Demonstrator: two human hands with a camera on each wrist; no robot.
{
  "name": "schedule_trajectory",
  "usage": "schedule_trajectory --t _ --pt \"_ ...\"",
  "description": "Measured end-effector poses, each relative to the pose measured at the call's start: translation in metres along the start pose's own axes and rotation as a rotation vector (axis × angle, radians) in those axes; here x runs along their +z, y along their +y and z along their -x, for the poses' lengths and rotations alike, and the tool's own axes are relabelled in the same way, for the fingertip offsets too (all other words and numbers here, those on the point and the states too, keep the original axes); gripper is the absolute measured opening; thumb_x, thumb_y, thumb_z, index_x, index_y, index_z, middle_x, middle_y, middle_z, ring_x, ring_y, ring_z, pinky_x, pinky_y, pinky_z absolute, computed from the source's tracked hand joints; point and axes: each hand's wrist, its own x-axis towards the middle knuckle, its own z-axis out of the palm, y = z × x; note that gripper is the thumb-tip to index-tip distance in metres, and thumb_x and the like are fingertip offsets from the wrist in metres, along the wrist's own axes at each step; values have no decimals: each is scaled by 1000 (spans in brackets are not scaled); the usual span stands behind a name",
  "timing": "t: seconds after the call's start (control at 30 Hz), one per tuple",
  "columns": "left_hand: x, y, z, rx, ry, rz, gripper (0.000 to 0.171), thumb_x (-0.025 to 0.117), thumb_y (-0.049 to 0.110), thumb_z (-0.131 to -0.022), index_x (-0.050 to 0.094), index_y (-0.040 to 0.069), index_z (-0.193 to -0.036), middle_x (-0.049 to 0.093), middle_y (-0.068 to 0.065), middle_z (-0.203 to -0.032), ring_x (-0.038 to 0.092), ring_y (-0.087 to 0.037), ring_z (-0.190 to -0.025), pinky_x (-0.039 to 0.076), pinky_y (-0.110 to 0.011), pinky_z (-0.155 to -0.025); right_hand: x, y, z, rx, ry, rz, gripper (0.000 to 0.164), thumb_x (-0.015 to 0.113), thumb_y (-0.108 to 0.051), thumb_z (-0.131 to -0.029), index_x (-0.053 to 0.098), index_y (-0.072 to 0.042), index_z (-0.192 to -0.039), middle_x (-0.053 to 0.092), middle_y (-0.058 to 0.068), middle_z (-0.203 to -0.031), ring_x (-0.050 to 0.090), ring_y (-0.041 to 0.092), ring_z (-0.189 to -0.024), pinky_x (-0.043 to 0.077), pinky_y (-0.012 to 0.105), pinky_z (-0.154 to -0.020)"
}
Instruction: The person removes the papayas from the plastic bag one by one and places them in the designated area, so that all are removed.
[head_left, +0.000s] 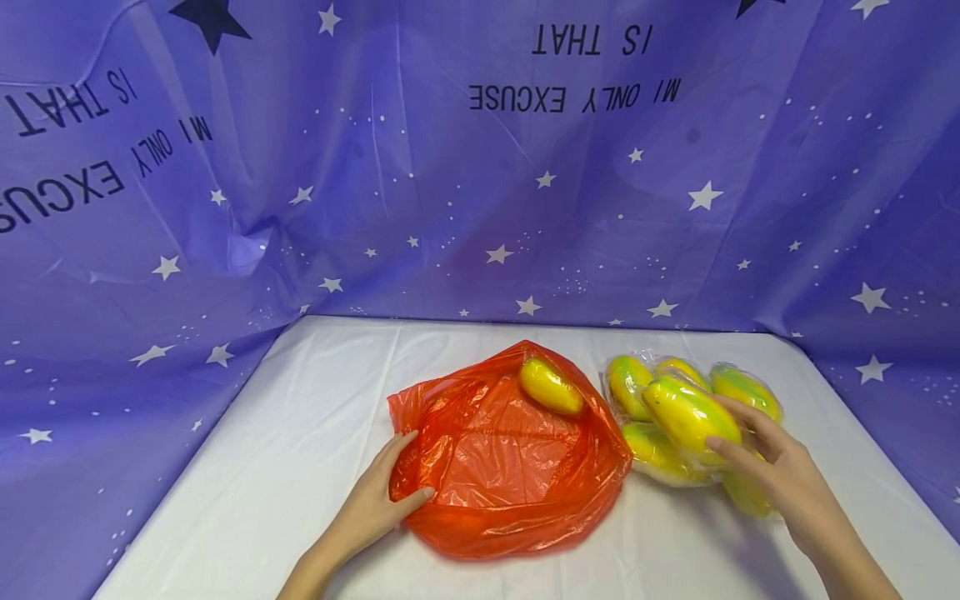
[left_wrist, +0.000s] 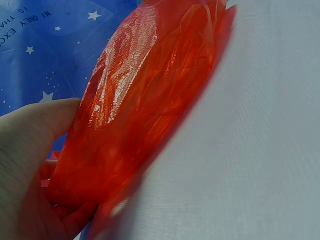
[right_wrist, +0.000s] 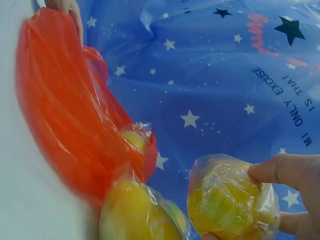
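A red plastic bag [head_left: 510, 529] lies on the table with its mouth spread wide. My left hand [head_left: 375, 496] holds its left rim, thumb and fingers around the film. One yellow mango [head_left: 551, 388] lies inside the bag by the far right side. My right hand [head_left: 787, 471] grips a yellow-green mango [head_left: 686, 410] in clear wrap, thumb on the near side and fingers behind. In the right wrist view this wrapped mango [right_wrist: 225, 200] is raised against the backdrop, apart from the bag. Several more wrapped mangoes [head_left: 628, 385] are grouped below and behind it, right of the bag.
A white cloth [head_left: 300, 400] covers the table. Purple star-printed fabric [head_left: 480, 208] hangs behind it and along both sides. The nearest wrapped mango [head_left: 660, 454] lies close against the right side of the bag.
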Motion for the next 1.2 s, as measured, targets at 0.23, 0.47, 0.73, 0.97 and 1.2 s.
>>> schedule_trajectory --t 0.23,0.47,0.73,0.97,1.2 --pt "0 0 0 -2 -2 -2 81 74 44 -83 37 15 -149 26 -16 -155 27 -38 -140 25 -62 -107 -9 14 8 37 15 -14 60 59 -32 -97 34 -28 -151 33 -9 -150 31 13 -134 38 16 -95" --pt "0 0 0 -5 0 -4 81 74 44 -83 37 16 -149 26 -16 -156 27 -38 -140 26 -62 -107 -20 25 15 62 52 -13 62 58 -32 -98 29 -28 -153 31 -11 -149 26 2 -130 35 23 -102" --pt "0 -1 0 -7 -1 -1 80 74 44 -82 38 17 -148 25 -16 -156 26 -38 -140 26 -62 -107 -36 32 20 124 96 19 64 60 -37 -96 29 -31 -153 42 -22 -131 39 -8 -101 45 16 -74" --pt "-1 -1 0 -6 1 2 80 74 43 -82 38 16 -149 25 -16 -156 26 -38 -140 25 -62 -107 -45 37 20 171 151 -10 70 61 -38 -95 26 -24 -154 44 -19 -123 44 -16 -87 47 10 -63" --pt "-1 0 1 -9 -2 9 81 75 43 -82 38 15 -149 25 -16 -156 26 -37 -140 25 -60 -108 -51 49 22 197 198 -93 69 64 -32 -94 29 -25 -153 43 -27 -114 48 -19 -82 52 16 -62"
